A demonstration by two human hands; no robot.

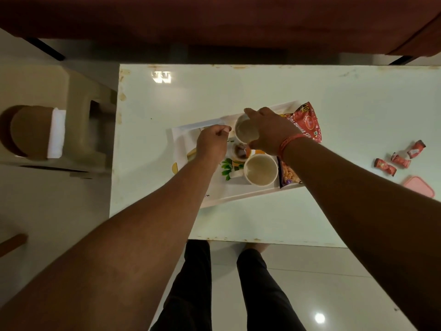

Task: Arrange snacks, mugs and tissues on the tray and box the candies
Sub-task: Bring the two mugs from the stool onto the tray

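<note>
While both arms reach forward over it, the white table (286,91) carries the white tray (238,198), which lies askew near the table's middle. On the tray's right side lies a red snack packet (307,123), partly under the right forearm. Two white mugs stand upright on the tray: the near mug (260,170) is free, and the far mug (245,131) is gripped at its rim and side by the right hand (269,130), fingers curled round it. Just left of that mug, the left hand (211,142) has curled fingers pinching the edge of a white tissue (183,134) lying on the tray's left part. Well to the right, off the tray, three red-wrapped candies (401,158) lie loose on the table, with a pink box lid (418,186) just nearer.
</note>
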